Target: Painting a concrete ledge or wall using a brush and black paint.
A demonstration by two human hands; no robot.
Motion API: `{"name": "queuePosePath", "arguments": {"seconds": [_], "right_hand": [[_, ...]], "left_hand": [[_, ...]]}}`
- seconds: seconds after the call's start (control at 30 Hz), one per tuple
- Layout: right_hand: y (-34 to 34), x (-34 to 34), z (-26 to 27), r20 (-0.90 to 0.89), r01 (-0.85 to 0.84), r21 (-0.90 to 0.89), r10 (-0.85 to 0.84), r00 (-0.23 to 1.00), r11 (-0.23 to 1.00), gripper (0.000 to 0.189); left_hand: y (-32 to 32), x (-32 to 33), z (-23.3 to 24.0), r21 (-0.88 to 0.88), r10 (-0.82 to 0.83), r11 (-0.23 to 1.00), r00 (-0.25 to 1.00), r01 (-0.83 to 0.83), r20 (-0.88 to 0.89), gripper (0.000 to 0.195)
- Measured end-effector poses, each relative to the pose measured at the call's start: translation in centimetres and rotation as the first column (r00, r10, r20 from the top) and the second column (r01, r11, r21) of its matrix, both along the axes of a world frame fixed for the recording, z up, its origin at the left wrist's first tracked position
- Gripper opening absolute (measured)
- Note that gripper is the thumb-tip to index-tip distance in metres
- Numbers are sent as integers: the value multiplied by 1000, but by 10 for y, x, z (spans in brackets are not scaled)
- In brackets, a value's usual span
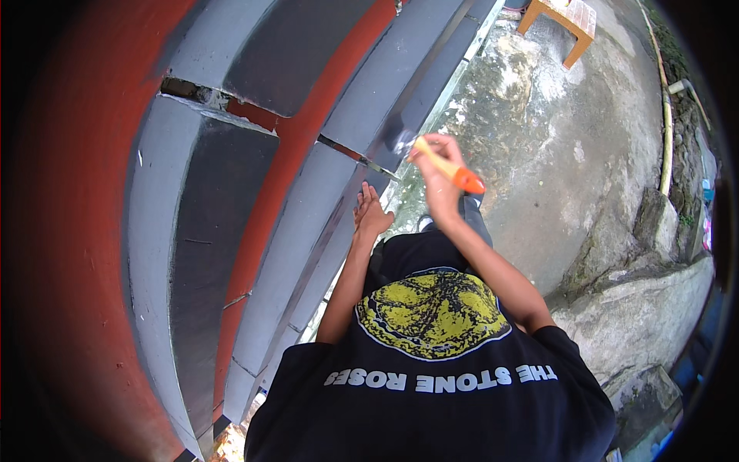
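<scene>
My right hand [441, 173] grips a paintbrush [439, 159] by its pale yellow handle, which ends in an orange tip. The brush head, with a shiny metal band, is blurred and points at a dark grey strip along the grey-painted boards [300, 190]. Whether the bristles touch the surface is hard to tell. Lower down, my left hand [372, 215] rests on the lower grey board with its fingers extended and nothing held. A narrow gap [358, 157] between board ends lies just above the left hand, showing some red inside.
Red-painted strips [254, 248] and dark grey panels [222, 231] run beside the boards. Stained concrete floor [519, 156] extends to the right. An orange-brown plastic table [557, 23] stands at the top. A bamboo pole [665, 138] and a rough stone ledge [641, 312] border the right side.
</scene>
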State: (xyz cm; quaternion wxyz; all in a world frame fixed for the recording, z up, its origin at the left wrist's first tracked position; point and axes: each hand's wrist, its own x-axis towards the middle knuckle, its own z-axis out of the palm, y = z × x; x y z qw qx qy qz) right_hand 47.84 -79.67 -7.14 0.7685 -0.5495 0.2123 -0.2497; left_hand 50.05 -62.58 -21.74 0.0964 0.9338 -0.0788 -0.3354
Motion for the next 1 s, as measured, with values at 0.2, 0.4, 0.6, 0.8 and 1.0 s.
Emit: {"name": "queuePosePath", "arguments": {"seconds": [0.2, 0.4, 0.6, 0.8, 1.0], "right_hand": [[15, -21, -18, 14, -209, 88, 209, 978, 974, 22], [-15, -9, 7, -38, 31, -67, -34, 999, 997, 21], [26, -13, -16, -4, -172, -44, 172, 985, 984, 17], [-5, -19, -17, -78, -179, 64, 184, 980, 982, 18], [7, -8, -3, -21, -102, -8, 102, 995, 995, 20]], "left_hand": [[-2, 0, -1, 13, 21, 1000, 1000, -21, -9, 98], [1, -1, -2, 16, 26, 1000, 1000, -26, -2, 98], [-3, 0, -1, -10, 32, 999, 999, -32, -13, 97], [1, 0, -2, 9, 27, 1000, 999, -27, -21, 98], [1, 0, -2, -11, 12, 1000, 1000, -12, -2, 97]]}}
